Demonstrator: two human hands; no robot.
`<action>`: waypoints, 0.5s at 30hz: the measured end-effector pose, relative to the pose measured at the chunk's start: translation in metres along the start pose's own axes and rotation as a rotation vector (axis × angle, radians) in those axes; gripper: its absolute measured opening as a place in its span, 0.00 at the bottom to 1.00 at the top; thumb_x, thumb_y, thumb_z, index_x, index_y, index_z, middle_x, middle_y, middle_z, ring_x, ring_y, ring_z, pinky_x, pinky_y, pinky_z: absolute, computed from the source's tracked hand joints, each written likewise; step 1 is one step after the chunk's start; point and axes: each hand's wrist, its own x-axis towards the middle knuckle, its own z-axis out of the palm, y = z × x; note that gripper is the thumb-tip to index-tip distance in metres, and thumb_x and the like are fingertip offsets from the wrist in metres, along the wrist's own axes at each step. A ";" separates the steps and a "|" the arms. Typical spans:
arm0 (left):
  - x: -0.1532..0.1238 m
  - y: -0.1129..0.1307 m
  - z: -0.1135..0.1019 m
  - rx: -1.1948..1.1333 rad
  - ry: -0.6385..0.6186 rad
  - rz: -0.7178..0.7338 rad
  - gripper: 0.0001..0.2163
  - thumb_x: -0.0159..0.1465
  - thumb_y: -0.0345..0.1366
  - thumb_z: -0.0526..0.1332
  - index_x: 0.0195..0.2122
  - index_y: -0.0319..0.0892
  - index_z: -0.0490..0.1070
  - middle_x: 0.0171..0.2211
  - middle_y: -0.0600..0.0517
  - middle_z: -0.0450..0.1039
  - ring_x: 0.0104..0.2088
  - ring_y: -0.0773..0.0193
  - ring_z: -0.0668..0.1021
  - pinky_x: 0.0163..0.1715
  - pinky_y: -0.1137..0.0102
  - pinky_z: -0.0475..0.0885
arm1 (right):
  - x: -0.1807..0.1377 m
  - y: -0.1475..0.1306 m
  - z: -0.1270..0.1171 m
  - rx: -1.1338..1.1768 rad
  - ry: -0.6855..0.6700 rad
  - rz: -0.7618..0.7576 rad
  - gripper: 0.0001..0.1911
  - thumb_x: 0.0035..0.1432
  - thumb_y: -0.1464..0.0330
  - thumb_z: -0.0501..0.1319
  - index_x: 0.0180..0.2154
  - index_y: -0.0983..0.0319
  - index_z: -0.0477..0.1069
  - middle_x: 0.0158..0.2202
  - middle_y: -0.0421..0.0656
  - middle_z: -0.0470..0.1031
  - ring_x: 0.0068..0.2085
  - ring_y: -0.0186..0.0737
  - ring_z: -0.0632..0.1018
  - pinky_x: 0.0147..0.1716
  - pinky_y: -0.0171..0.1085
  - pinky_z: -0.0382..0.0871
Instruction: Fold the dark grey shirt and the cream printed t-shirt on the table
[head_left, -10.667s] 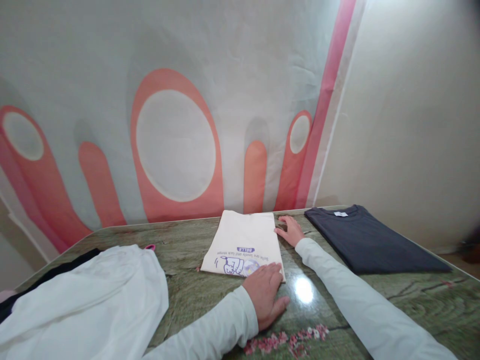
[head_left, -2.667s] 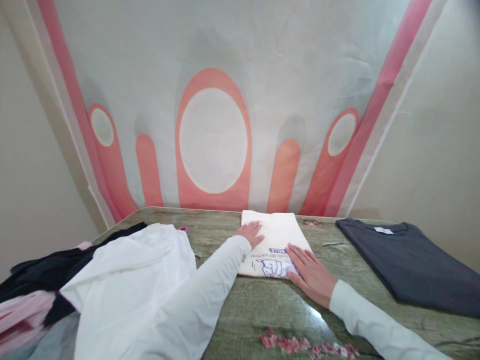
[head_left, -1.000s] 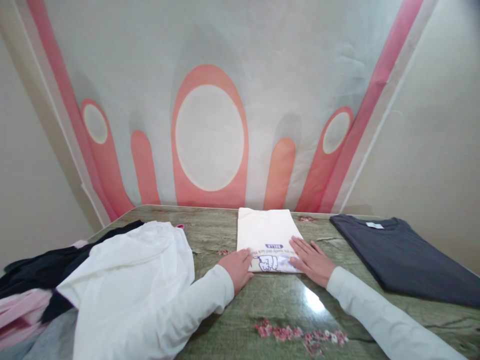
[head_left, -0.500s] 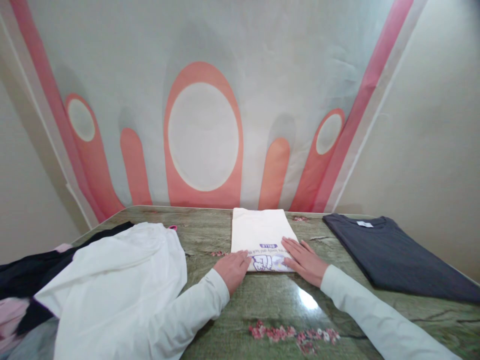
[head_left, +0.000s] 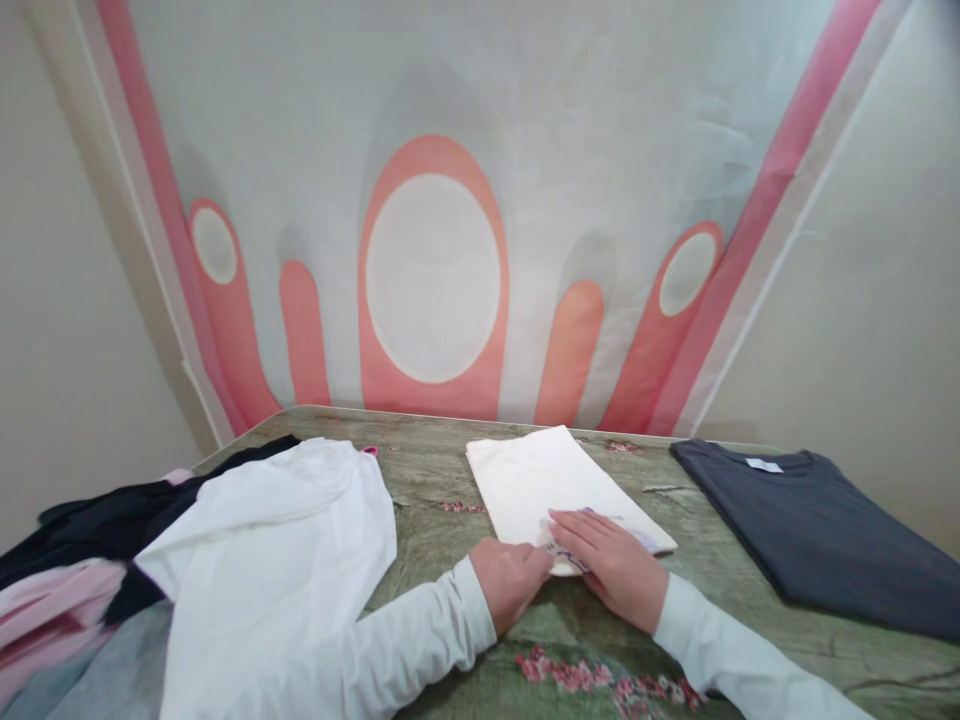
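A folded white T-shirt (head_left: 540,470) with a purple print lies at an angle on the table in front of me. My left hand (head_left: 511,578) is closed on its near left corner, the thumb and fingers pinching the edge. Flat on the printed part near the front edge rests my right hand (head_left: 611,562), fingers stretched out and covering much of the print.
To the right lies a folded dark grey T-shirt (head_left: 817,540). On the left is a loose pile with a white garment (head_left: 292,560), black cloth (head_left: 112,520), pink cloth (head_left: 56,610) and grey cloth (head_left: 120,665). The wood-patterned table (head_left: 427,460) meets a decorated wall behind.
The folded white T-shirt has turned from square-on to slanted, its near end swinging right. My left hand has gone from resting on it to gripping its corner. The view has shifted slightly left.
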 end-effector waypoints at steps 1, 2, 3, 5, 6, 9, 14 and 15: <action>-0.001 0.004 -0.002 -0.048 0.003 0.010 0.12 0.65 0.39 0.43 0.37 0.43 0.64 0.31 0.51 0.72 0.29 0.63 0.76 0.26 0.70 0.71 | -0.001 0.001 0.001 0.002 -0.015 -0.003 0.33 0.44 0.78 0.48 0.55 0.61 0.56 0.57 0.44 0.56 0.56 0.41 0.60 0.55 0.45 0.52; -0.002 0.007 -0.003 -0.106 0.011 0.022 0.13 0.65 0.40 0.43 0.38 0.43 0.64 0.32 0.51 0.72 0.31 0.63 0.75 0.28 0.71 0.71 | -0.003 0.003 0.002 0.010 -0.031 -0.009 0.33 0.44 0.79 0.48 0.55 0.61 0.56 0.57 0.44 0.57 0.56 0.41 0.60 0.54 0.45 0.52; -0.002 0.009 -0.003 -0.167 0.030 0.040 0.13 0.64 0.42 0.44 0.39 0.43 0.64 0.35 0.51 0.72 0.34 0.63 0.75 0.32 0.70 0.71 | -0.004 0.004 0.001 0.020 -0.046 -0.016 0.33 0.45 0.79 0.48 0.55 0.61 0.56 0.57 0.44 0.57 0.56 0.41 0.60 0.54 0.45 0.53; 0.000 0.006 0.001 -0.266 0.087 0.078 0.14 0.64 0.42 0.45 0.46 0.42 0.61 0.44 0.49 0.68 0.43 0.63 0.71 0.43 0.70 0.67 | -0.007 0.005 -0.002 0.041 -0.064 -0.032 0.31 0.47 0.78 0.48 0.55 0.61 0.57 0.57 0.44 0.57 0.56 0.40 0.59 0.55 0.45 0.53; 0.002 0.002 0.005 -0.287 0.110 0.081 0.16 0.63 0.41 0.45 0.50 0.41 0.58 0.49 0.48 0.65 0.48 0.63 0.68 0.48 0.69 0.62 | -0.008 0.006 -0.003 0.050 -0.070 -0.040 0.30 0.48 0.78 0.47 0.55 0.61 0.57 0.57 0.44 0.57 0.57 0.39 0.58 0.55 0.44 0.52; 0.007 -0.015 0.024 -0.228 0.082 0.010 0.23 0.62 0.44 0.46 0.56 0.38 0.51 0.57 0.45 0.53 0.56 0.60 0.57 0.55 0.62 0.52 | -0.012 0.008 -0.006 0.066 -0.072 -0.060 0.29 0.50 0.78 0.46 0.55 0.58 0.57 0.57 0.42 0.57 0.57 0.38 0.59 0.55 0.43 0.52; 0.009 -0.053 0.050 -0.090 -0.011 -0.089 0.27 0.61 0.51 0.44 0.58 0.43 0.50 0.60 0.48 0.46 0.58 0.55 0.52 0.55 0.57 0.46 | -0.019 0.021 -0.002 0.084 -0.030 -0.141 0.29 0.50 0.78 0.47 0.54 0.56 0.59 0.56 0.42 0.58 0.56 0.39 0.59 0.54 0.46 0.54; 0.009 -0.062 0.051 -0.075 -0.015 -0.115 0.27 0.61 0.51 0.43 0.58 0.44 0.49 0.60 0.49 0.46 0.58 0.56 0.52 0.55 0.57 0.46 | -0.020 0.023 -0.002 0.092 -0.029 -0.168 0.28 0.50 0.78 0.47 0.54 0.57 0.59 0.56 0.43 0.58 0.56 0.39 0.59 0.54 0.46 0.54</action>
